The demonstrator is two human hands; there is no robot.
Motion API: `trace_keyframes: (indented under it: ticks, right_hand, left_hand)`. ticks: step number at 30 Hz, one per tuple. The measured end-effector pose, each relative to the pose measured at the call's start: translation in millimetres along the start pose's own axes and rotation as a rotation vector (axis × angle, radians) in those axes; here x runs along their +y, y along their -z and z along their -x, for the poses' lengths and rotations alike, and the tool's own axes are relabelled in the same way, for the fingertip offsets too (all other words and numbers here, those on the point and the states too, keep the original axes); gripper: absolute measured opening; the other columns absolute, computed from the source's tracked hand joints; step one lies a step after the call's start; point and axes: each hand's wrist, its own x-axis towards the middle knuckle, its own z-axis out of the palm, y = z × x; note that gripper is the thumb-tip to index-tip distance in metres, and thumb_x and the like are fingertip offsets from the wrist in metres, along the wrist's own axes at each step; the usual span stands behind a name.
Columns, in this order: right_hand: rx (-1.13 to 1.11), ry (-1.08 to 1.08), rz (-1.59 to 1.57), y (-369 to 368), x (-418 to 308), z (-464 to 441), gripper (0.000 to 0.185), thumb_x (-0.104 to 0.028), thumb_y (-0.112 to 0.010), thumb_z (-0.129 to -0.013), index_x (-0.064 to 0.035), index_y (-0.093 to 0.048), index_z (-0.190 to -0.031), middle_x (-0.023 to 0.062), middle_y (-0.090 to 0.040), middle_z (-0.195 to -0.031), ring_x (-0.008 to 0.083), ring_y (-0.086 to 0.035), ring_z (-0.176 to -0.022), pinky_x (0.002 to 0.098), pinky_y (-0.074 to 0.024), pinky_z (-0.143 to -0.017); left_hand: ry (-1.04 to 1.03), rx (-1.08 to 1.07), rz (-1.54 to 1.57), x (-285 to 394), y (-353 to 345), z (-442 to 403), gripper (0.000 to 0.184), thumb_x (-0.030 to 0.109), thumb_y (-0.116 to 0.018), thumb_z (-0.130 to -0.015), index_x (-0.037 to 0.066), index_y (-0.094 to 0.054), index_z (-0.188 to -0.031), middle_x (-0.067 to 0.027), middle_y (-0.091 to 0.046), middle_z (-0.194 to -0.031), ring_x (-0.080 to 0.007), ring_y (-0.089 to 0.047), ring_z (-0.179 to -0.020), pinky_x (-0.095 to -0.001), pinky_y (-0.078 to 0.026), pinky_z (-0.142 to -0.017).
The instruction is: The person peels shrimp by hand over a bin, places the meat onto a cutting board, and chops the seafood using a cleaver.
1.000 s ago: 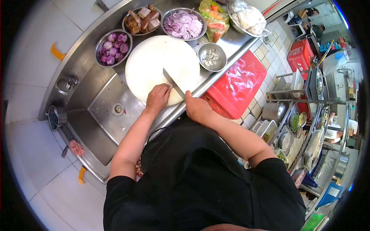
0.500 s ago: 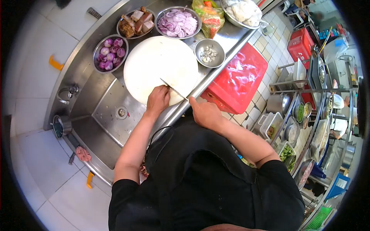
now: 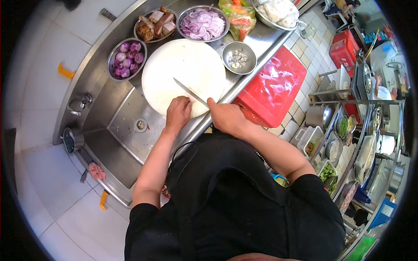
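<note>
Beyond and to the left of the left hand (image 3: 177,115), a bowl of purple onions (image 3: 114,75) stands beside the sink. The left hand is at the near part of the white round board (image 3: 176,54), its fingers curled and bunched beside the blade. Something small and pale seems to show at the fingertips, too small to name, and I cannot tell whether it is pinched.

Just right of those fingers, the knife (image 3: 189,92) has changed most: half a second ago its blade was nearly edge-on, and now it shows its broad side, its tip reaching farther left over the board. I judge that the blade leans over between strokes, the cutting unfinished. It looks long, straight and pointed, dull grey.

The right hand (image 3: 228,118) is closed around the knife's handle, hiding it, at the table's near edge. Beyond that hand sits a small bowl of pale pieces (image 3: 244,69).
</note>
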Motion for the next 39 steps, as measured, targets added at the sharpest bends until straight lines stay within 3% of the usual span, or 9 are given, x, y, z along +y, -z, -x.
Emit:
trace_keyframes:
  ticks: [9,11,15,21,25,30,33,35,39]
  right_hand:
    - [-0.146,-0.039,0.026,-3,-2,21,0.023,-0.006,-0.055,-0.092,-0.0007,-0.047,-0.113,0.0218,-0.072,-0.082,0.0437,-0.073,-0.082,0.0561,-0.0555,-0.069]
    - [-0.037,0.046,-0.011,-19,6,11,0.023,-0.007,-0.055,-0.093,-0.001,-0.047,-0.113,0.0212,-0.072,-0.084,0.043,-0.074,-0.083,0.0547,-0.0569,-0.07]
    - [-0.069,0.01,-0.004,-7,2,-28,0.025,-0.007,-0.057,-0.093,-0.0006,-0.048,-0.115,0.0231,-0.073,-0.089,0.0431,-0.074,-0.087,0.0545,-0.0577,-0.074]
    - [-0.334,-0.096,0.041,48,-34,-27,0.027,-0.009,-0.059,-0.095,0.0023,-0.052,-0.118,0.0267,-0.075,-0.097,0.0435,-0.075,-0.096,0.0529,-0.0589,-0.083]
    - [-0.251,-0.118,-0.08,7,-13,4,0.029,-0.006,-0.056,-0.093,0.0036,-0.047,-0.119,0.0321,-0.071,-0.093,0.0496,-0.072,-0.092,0.0579,-0.0567,-0.08]
    - [-0.11,0.001,-0.079,-18,-2,-34,0.03,-0.006,-0.053,-0.094,0.0038,-0.046,-0.121,0.0301,-0.072,-0.091,0.0472,-0.072,-0.09,0.0589,-0.0564,-0.077]
    - [-0.159,-0.035,-0.031,27,-31,-51,0.026,-0.003,-0.056,-0.093,0.0043,-0.05,-0.117,0.0294,-0.074,-0.098,0.0463,-0.074,-0.095,0.0536,-0.0582,-0.083]
    - [-0.373,-0.143,-0.031,61,-52,-42,0.026,-0.004,-0.057,-0.093,0.0049,-0.052,-0.117,0.0292,-0.074,-0.101,0.0451,-0.074,-0.097,0.0519,-0.0585,-0.086]
    - [-0.292,-0.177,-0.056,12,-30,-1,0.025,-0.005,-0.057,-0.093,0.0034,-0.048,-0.115,0.032,-0.073,-0.096,0.0463,-0.074,-0.097,0.0556,-0.0574,-0.084]
  left_hand:
    - [-0.02,-0.027,0.003,5,-2,-6,0.015,0.011,-0.073,-0.092,0.002,-0.074,-0.104,-0.0158,-0.074,-0.106,-0.0353,-0.069,-0.103,-0.0441,-0.057,-0.089]
    - [0.003,-0.048,-0.001,3,-4,0,0.015,0.01,-0.072,-0.091,0.001,-0.074,-0.103,-0.0153,-0.074,-0.106,-0.0347,-0.068,-0.104,-0.0441,-0.057,-0.089]
    - [-0.014,-0.018,0.035,-1,-3,4,0.016,0.009,-0.073,-0.09,0.002,-0.073,-0.104,-0.0149,-0.073,-0.108,-0.0348,-0.068,-0.104,-0.0439,-0.056,-0.091]
    - [-0.065,0.017,-0.009,0,1,13,0.015,0.008,-0.074,-0.089,0.003,-0.072,-0.103,-0.014,-0.072,-0.109,-0.0342,-0.068,-0.103,-0.0429,-0.056,-0.091]
    - [-0.056,0.018,-0.014,-5,-4,12,0.013,0.008,-0.073,-0.09,0.003,-0.072,-0.102,-0.0132,-0.072,-0.105,-0.0341,-0.068,-0.101,-0.0429,-0.057,-0.089]
    - [-0.045,-0.02,-0.014,-8,0,13,0.015,0.009,-0.076,-0.089,0.003,-0.073,-0.102,-0.0136,-0.074,-0.106,-0.033,-0.069,-0.103,-0.0429,-0.057,-0.089]
    - [-0.071,-0.022,-0.015,-11,-2,12,0.014,0.008,-0.075,-0.089,0.003,-0.073,-0.102,-0.0139,-0.074,-0.107,-0.0338,-0.069,-0.103,-0.0431,-0.057,-0.09]
    - [-0.07,0.025,0.005,-11,-4,11,0.015,0.007,-0.075,-0.089,0.003,-0.073,-0.103,-0.0138,-0.074,-0.108,-0.0342,-0.069,-0.103,-0.0433,-0.057,-0.09]
    - [-0.043,0.035,0.016,-11,-8,12,0.015,0.007,-0.074,-0.089,0.002,-0.073,-0.103,-0.0139,-0.074,-0.107,-0.0344,-0.069,-0.103,-0.0434,-0.057,-0.089]
